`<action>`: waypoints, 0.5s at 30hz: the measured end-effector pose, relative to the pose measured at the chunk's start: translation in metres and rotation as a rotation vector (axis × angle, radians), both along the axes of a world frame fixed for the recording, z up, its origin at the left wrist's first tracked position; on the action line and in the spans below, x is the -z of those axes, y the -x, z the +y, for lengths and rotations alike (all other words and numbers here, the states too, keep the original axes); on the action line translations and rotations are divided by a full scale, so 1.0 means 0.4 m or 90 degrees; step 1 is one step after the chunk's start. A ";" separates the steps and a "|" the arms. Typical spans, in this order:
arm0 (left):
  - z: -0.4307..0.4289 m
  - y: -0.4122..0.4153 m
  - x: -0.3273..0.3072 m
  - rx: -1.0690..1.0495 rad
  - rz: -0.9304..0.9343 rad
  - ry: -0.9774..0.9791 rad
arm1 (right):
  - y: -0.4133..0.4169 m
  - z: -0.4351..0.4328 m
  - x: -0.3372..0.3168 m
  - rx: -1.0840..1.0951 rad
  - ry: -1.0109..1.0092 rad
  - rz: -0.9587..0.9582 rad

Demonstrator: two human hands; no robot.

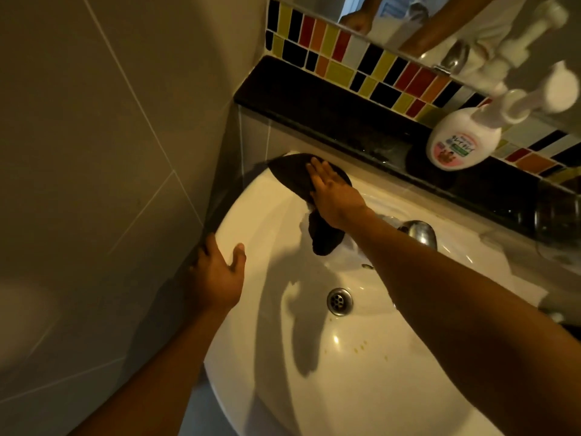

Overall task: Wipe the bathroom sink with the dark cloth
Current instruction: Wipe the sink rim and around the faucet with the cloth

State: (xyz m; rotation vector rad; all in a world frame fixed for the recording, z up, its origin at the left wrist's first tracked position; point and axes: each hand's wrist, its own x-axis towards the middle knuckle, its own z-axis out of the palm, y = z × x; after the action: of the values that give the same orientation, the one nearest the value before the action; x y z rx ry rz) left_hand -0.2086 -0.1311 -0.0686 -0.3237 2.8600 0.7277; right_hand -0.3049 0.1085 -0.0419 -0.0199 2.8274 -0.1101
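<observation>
A white bathroom sink (pixel 270 215) fills the middle of the view, with a metal drain (pixel 339 301) in its bowl. A dark cloth (pixel 290 174) lies on the sink's far left rim, one end hanging into the bowl. My right hand (pixel 333 193) lies flat on the cloth, fingers spread and pointing to the back left corner. My left hand (pixel 217 272) rests on the sink's left rim by the wall, fingers apart, holding nothing.
A chrome tap (pixel 419 231) sits at the back of the sink, partly behind my right forearm. On the black ledge (pixel 314 102) stands a white pump bottle (pixel 459 143). Coloured tiles and a mirror rise behind. A beige tiled wall (pixel 94 121) closes the left side.
</observation>
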 end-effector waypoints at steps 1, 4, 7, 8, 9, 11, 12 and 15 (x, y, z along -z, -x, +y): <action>0.000 0.000 0.000 0.000 -0.001 0.001 | -0.008 0.016 -0.007 -0.011 -0.024 -0.028; -0.001 0.000 0.001 0.002 -0.003 0.009 | -0.022 0.076 -0.062 -0.044 -0.071 -0.097; 0.000 0.000 0.002 0.005 0.001 0.010 | -0.030 0.172 -0.104 -0.212 -0.215 -0.112; 0.001 0.000 0.004 0.003 0.002 0.009 | -0.030 0.207 -0.112 -0.196 -0.191 -0.127; 0.003 0.001 0.004 -0.001 0.001 0.008 | -0.029 0.236 -0.112 -0.187 -0.148 -0.142; 0.004 0.000 0.004 -0.005 0.005 0.007 | -0.033 0.274 -0.106 -0.208 -0.031 -0.121; 0.004 -0.001 0.005 -0.005 0.009 0.009 | -0.038 0.282 -0.103 -0.211 -0.018 -0.111; 0.003 -0.006 0.006 0.004 0.008 0.014 | -0.050 0.305 -0.096 -0.198 -0.071 -0.136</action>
State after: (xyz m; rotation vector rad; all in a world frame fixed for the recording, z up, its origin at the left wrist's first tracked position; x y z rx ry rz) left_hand -0.2064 -0.1297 -0.0709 -0.3141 2.8814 0.6989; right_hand -0.2848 0.2304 -0.0037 -0.3971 2.5765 0.1093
